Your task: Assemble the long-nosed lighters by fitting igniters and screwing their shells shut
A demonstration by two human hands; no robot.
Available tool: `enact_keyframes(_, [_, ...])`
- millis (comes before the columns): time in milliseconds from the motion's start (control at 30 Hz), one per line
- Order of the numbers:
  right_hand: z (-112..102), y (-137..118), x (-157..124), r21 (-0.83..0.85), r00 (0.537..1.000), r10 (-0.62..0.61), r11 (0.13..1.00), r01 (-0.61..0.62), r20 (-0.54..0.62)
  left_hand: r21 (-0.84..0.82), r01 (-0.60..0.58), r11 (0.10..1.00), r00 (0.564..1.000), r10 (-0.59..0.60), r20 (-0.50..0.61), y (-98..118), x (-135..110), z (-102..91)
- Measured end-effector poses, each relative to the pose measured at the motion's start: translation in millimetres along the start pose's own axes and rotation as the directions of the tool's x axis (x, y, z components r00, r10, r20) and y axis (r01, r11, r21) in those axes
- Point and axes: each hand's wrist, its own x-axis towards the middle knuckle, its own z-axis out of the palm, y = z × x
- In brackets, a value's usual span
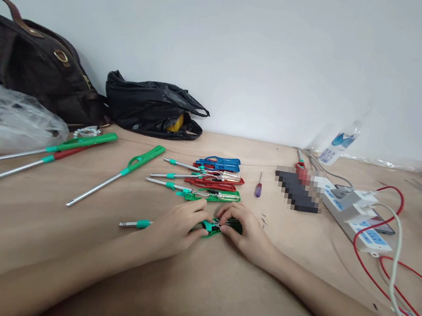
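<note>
Both hands work at an opened long-nosed gas lighter (206,228) with a green shell and a metal tube, lying on the table before me. My left hand (181,222) is closed on its teal middle part, with the tube sticking out to the left from under it. My right hand (245,232) pinches at the inner parts near thin wires; what exactly sits between its fingertips is hidden. Just beyond lie more opened lighters: a green one (211,195), red ones (215,182) with clear tanks and wires showing, and blue shell halves (220,163).
A purple-handled screwdriver (258,188) lies right of the lighters. Closed lighters (143,161) rest at left, near a black plastic bag (151,107) and a dark handbag (45,70). On the right are a power strip (366,231), red cables (357,243) and a water bottle (340,143).
</note>
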Motion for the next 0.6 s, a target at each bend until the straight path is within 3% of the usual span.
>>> enact_keyframes(367, [-1.1, -0.7, -0.4, 0.021, 1.0, 0.021, 1.0, -0.021, 0.002, -0.046, -0.023, 0.999, 0.998, 0.021, -0.056, -2.8, -1.1, 1.0])
enact_keyframes(600, [0.9, 0.7, -0.3, 0.036, 1.0, 0.011, 0.999, -0.011, -0.014, 0.146, -0.089, 0.985, 0.995, 0.094, -0.031, -6.0, 0.9, 2.0])
